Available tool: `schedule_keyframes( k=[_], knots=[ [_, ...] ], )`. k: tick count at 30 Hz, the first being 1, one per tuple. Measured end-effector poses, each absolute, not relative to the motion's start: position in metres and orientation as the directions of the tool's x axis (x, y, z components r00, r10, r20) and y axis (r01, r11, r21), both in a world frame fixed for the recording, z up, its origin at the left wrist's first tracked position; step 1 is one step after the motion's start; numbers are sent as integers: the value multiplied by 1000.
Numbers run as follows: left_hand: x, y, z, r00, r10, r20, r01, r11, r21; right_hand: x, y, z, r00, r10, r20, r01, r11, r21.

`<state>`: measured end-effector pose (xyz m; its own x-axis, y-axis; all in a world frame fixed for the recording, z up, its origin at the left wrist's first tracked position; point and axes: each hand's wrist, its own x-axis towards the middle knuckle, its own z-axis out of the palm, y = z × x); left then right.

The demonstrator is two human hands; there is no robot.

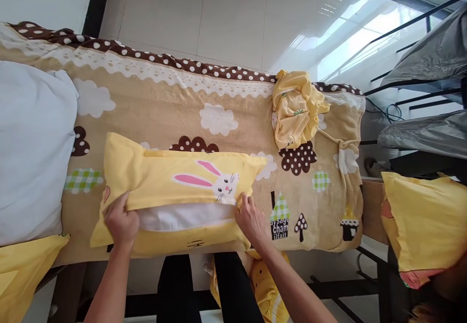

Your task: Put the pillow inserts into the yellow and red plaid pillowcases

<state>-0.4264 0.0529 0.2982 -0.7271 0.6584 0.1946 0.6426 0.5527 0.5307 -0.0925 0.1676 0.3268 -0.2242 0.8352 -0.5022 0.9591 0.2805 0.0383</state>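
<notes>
A yellow pillowcase [160, 170] with a printed white rabbit lies across the bed in front of me. Through its long opening, on the side towards me, shows a white pillow [186, 217]. My left hand [122, 218], slightly blurred, is closed on the pillowcase's edge at the left end of the opening. At the right end, my right hand [251, 216] pinches the edge below the rabbit's face. Both hands are closed, with their fingertips partly hidden by the cloth and the knuckles.
A tan blanket [146, 114] with cloud prints covers the bed. Crumpled yellow cloth [295, 111] sits at the far right. A large white pillow [32, 152] lies left, beside more yellow fabric [32, 269]. Another yellow pillow [423, 221] stands off the bed's right end, near dark metal rails.
</notes>
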Motion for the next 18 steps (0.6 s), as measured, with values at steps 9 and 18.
schedule_keyframes(
  k=[9,18],
  knots=[
    [-315,75,315,7,958,288,860,-153,487,-125,236,307,-365,912,-186,927,338,-160],
    [-245,205,283,283,918,-276,816,-79,573,-98,286,333,-406,912,-62,859,358,-366]
  ],
)
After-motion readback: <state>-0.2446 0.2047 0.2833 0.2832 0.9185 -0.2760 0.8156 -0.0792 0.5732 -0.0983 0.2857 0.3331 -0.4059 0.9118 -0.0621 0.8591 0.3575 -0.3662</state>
